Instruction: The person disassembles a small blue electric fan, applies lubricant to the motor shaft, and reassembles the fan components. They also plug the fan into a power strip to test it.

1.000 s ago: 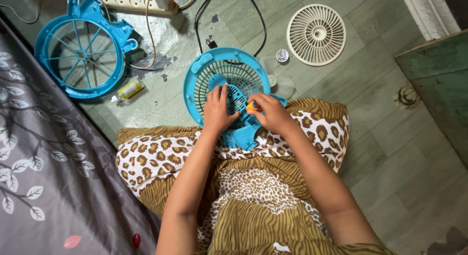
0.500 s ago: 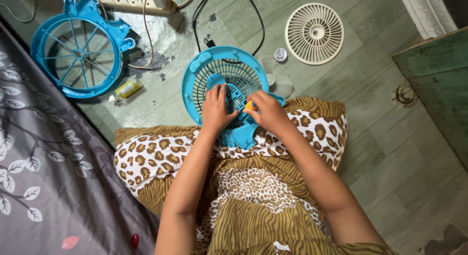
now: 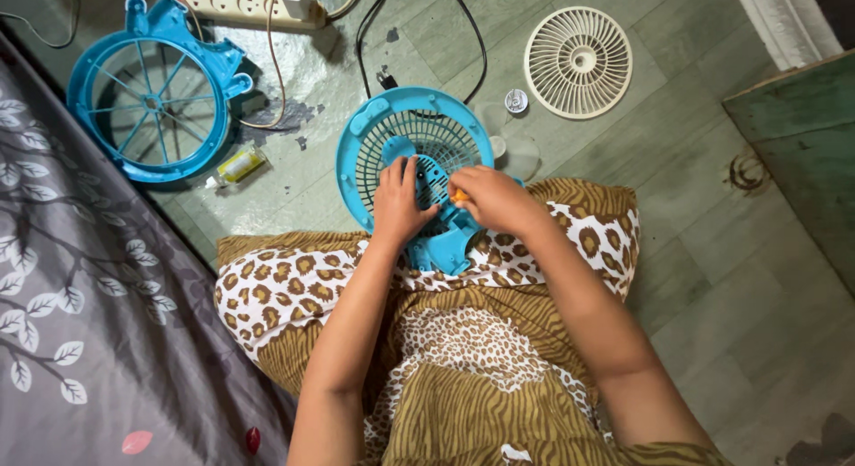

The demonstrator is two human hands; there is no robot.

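Currently the blue fan housing (image 3: 411,159) sits propped on the person's lap, its far edge over the green floor (image 3: 712,252). Left hand (image 3: 399,203) lies flat on the grille, fingers spread, pressing it down; grip released, nothing clasped. Right hand (image 3: 488,197) is just beside it at the grille's right side, grip clenched on a small orange tool (image 3: 457,197); only its tip shows, so can't tell what kind. Hands nearly touching.

Around it: second blue fan frame (image 3: 151,92) lies flat on the floor, well apart, upper left. Small yellow bottle (image 3: 236,165) near that frame. White power strip (image 3: 249,3) at the top edge, black cable (image 3: 463,30) running to the housing. Cream round grille (image 3: 578,63) upper right, small round cap (image 3: 516,100) between it and the housing. Grey leaf-print bedcover (image 3: 62,288) along the left.
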